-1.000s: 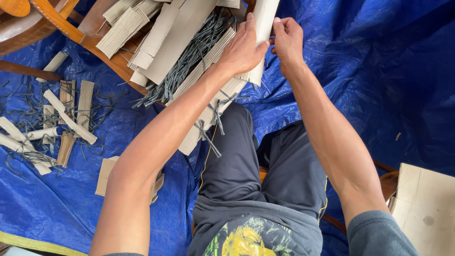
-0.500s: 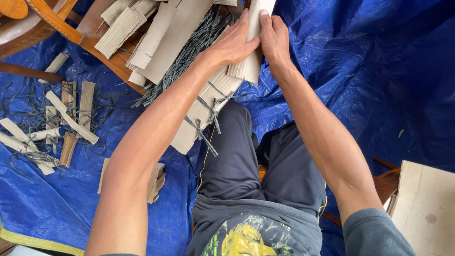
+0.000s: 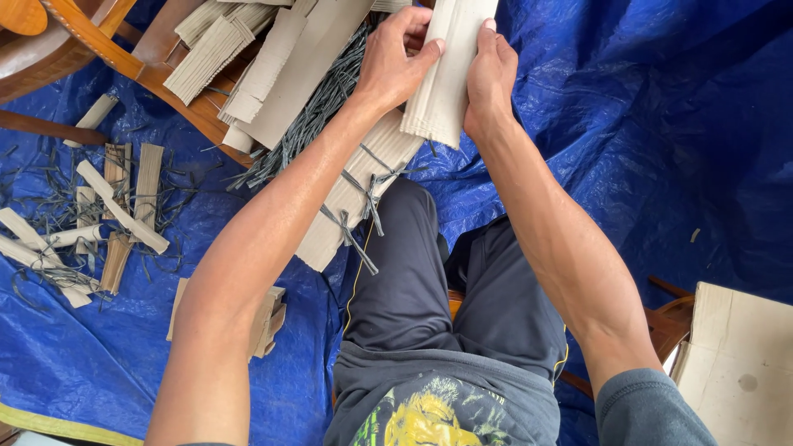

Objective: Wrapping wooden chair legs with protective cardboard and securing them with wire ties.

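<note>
Both my hands hold a stack of long pale cardboard strips [image 3: 446, 83] upright in front of me. My left hand [image 3: 395, 62] grips its left edge with fingers curled over the front. My right hand [image 3: 489, 78] presses against its right side. Just below lies a tied bundle of cardboard strips [image 3: 355, 194], bound with dark grey straps and resting against my left knee in dark trousers.
A wooden chair frame [image 3: 124, 58] at top left carries more cardboard strips [image 3: 273, 66] and loose dark straps [image 3: 318, 116]. Scattered strips and strap offcuts [image 3: 99, 215] lie on the blue tarp [image 3: 644, 149]. A flat cardboard sheet [image 3: 743, 355] sits at lower right.
Both hands have shifted leftward and slightly down with the stack, and now close tighter around its sides. The view has also shifted.
</note>
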